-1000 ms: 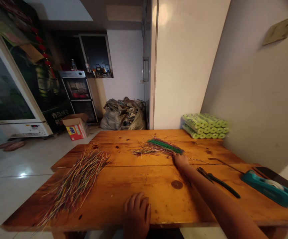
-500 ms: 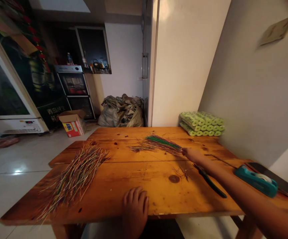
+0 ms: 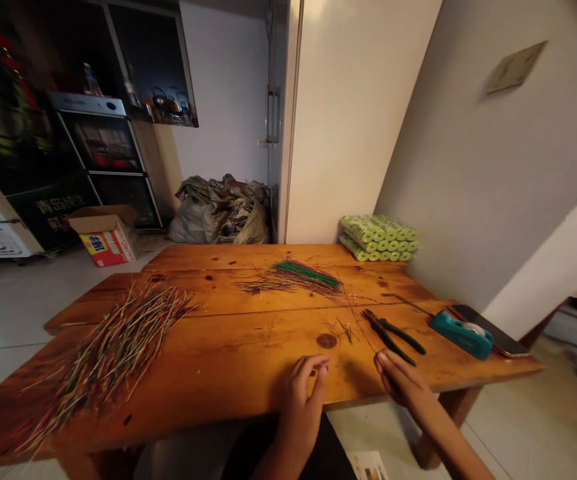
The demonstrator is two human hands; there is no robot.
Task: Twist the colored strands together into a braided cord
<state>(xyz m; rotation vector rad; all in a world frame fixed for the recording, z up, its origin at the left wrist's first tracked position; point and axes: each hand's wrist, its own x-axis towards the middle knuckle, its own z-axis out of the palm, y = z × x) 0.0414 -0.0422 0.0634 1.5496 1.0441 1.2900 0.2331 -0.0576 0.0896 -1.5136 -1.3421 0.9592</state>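
My right hand (image 3: pixel 401 380) is near the front edge of the wooden table, its fingers pinched on a thin reddish wire (image 3: pixel 361 325). The wire stretches up and away from my fingertips towards the back. To its left, my left hand (image 3: pixel 306 390) is held over the table edge, fingers curled and thumb tip close to the index fingertip; no object shows in it. Pliers (image 3: pixel 393 335) with dark green handles lie just beyond my right hand. Farther back lies a bundle of thin wires (image 3: pixel 306 277), green and reddish. Short wire scraps (image 3: pixel 343 330) lie between hands and bundle.
A large loose pile of coloured wires (image 3: pixel 123 347) covers the table's left part. At the right are a teal tape dispenser (image 3: pixel 461 333) and a dark flat object (image 3: pixel 493 330). Green-wrapped rolls (image 3: pixel 378 237) are stacked at the back corner. A cardboard box (image 3: pixel 106 237) stands on the floor.
My right hand has drawn back from the wire bundle towards me, bringing one wire. My left hand has lifted off the table and turned, thumb towards fingers. The view has shifted right.
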